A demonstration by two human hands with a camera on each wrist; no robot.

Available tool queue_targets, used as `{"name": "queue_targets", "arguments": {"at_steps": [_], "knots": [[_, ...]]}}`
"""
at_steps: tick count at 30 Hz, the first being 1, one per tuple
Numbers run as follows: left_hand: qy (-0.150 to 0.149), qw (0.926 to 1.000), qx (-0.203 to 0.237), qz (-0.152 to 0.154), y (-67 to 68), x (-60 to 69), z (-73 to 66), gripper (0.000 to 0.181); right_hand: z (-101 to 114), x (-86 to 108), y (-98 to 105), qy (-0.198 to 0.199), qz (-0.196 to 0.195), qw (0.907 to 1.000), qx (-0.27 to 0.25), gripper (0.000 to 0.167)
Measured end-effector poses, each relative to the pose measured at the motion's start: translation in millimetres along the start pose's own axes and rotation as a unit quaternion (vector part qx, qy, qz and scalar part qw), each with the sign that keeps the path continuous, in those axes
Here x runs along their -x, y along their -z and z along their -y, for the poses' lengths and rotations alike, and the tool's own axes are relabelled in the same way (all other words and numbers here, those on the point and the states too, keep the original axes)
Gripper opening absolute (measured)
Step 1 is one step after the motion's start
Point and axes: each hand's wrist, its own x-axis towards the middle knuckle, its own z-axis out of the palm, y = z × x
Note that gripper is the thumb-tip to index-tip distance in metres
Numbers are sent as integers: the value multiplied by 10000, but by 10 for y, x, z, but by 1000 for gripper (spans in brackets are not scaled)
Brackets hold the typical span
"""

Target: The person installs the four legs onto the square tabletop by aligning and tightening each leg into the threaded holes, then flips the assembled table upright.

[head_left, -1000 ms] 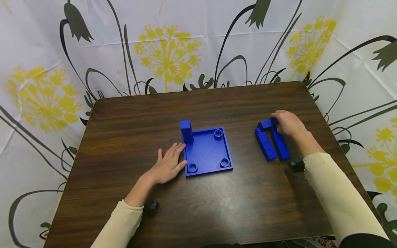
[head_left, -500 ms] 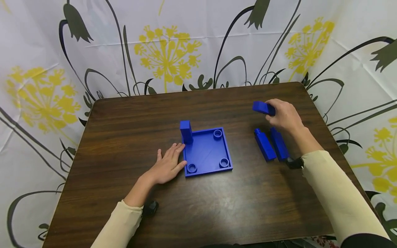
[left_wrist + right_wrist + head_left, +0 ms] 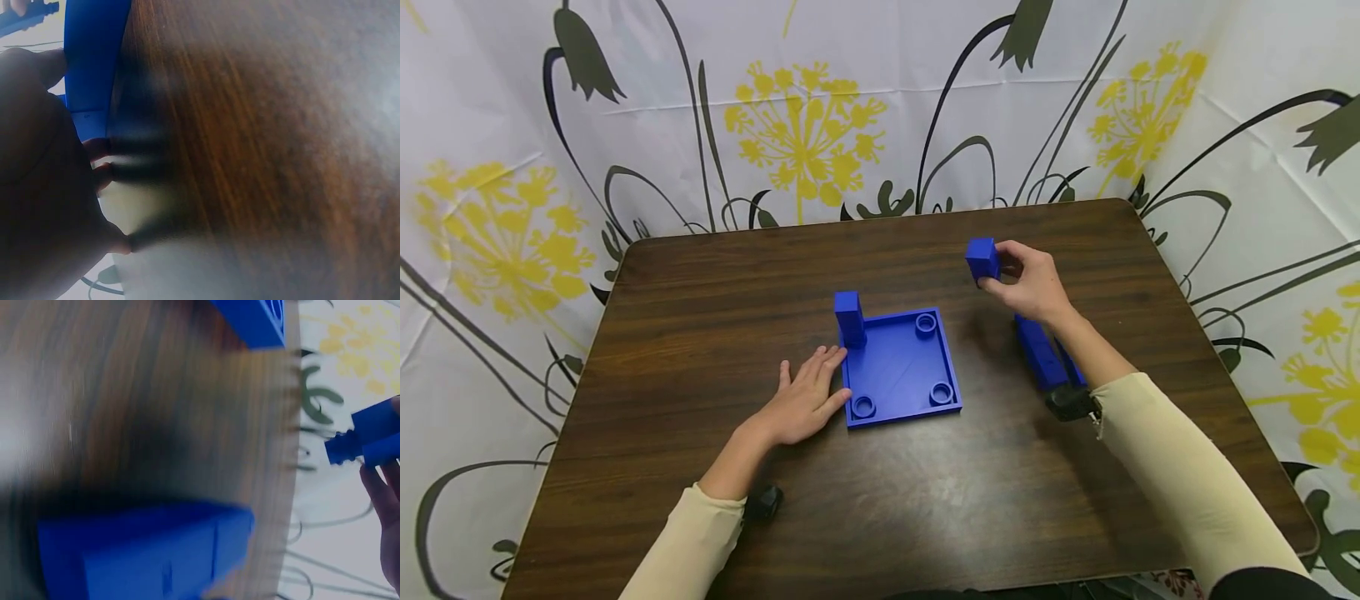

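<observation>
A square blue tray-like base (image 3: 898,371) lies mid-table, with round sockets at three corners and a blue post (image 3: 848,319) upright at its far left corner. My left hand (image 3: 805,400) lies with fingers spread, touching the base's left edge. Above the table, to the right of the base, my right hand (image 3: 1030,279) pinches another blue post (image 3: 982,258) between thumb and fingers. In the right wrist view this held post (image 3: 378,431) shows a narrower ridged peg at its end. Below the right forearm, two more blue posts (image 3: 1037,354) lie on the table, partly hidden.
The brown wood-grain table (image 3: 715,308) backs onto a white curtain (image 3: 895,100) with yellow and dark plant prints. A black wrist camera (image 3: 1070,402) on the right arm sits close over the lying posts.
My right hand has lifted one post off the other two and carried it left toward the base, turning it more upright. The left hand and base have stayed in place.
</observation>
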Motion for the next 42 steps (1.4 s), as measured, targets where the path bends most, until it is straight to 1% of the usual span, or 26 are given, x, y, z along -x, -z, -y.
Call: {"name": "queue_targets", "arguments": {"at_steps": [2, 5, 8, 10, 14, 15, 18, 21, 25, 31, 37, 41, 42], "knots": [[45, 10000, -36, 45, -1, -1, 4, 66, 56, 2, -93, -85, 26, 9992, -389, 36], [65, 10000, -33, 45, 3, -1, 1, 66, 236, 29, -192, -186, 106, 9952, -951, 36], [103, 9999, -32, 65, 7, 0, -1, 66, 409, 51, -276, -292, 221, 9909, -1294, 37], [128, 9999, -30, 84, 7, 1, -1, 66, 379, 48, -365, -327, 268, 9868, -1560, 38], [133, 9999, -39, 87, 23, 13, -14, 66, 332, 50, -516, -358, 479, 9812, -1835, 38], [121, 9999, -27, 80, 23, 13, -14, 66, 334, 56, -542, -351, 552, 9808, -1837, 38], [119, 9999, -41, 78, 15, 11, -10, 66, 455, 89, -559, -416, 768, 9811, -1725, 37], [114, 9999, -49, 84, 5, 5, 3, 67, 468, 102, -587, -504, 859, 9809, -1674, 36], [113, 9999, -67, 85, 7, 7, 6, 68, 461, 110, -618, -551, 889, 9807, -1651, 37], [134, 9999, -72, 78, 12, 13, 4, 68, 440, 119, -663, -498, 1005, 9826, -1483, 36], [130, 9999, -60, 67, 9, 13, 6, 68, 426, 140, -680, -481, 1157, 9811, -1474, 37], [124, 9998, -92, 85, 4, 10, 6, 69, 387, 148, -686, -465, 1254, 9810, -1404, 39], [123, 9998, -97, 86, 3, 10, 7, 69, 348, 145, -698, -465, 1270, 9806, -1420, 40]]}}
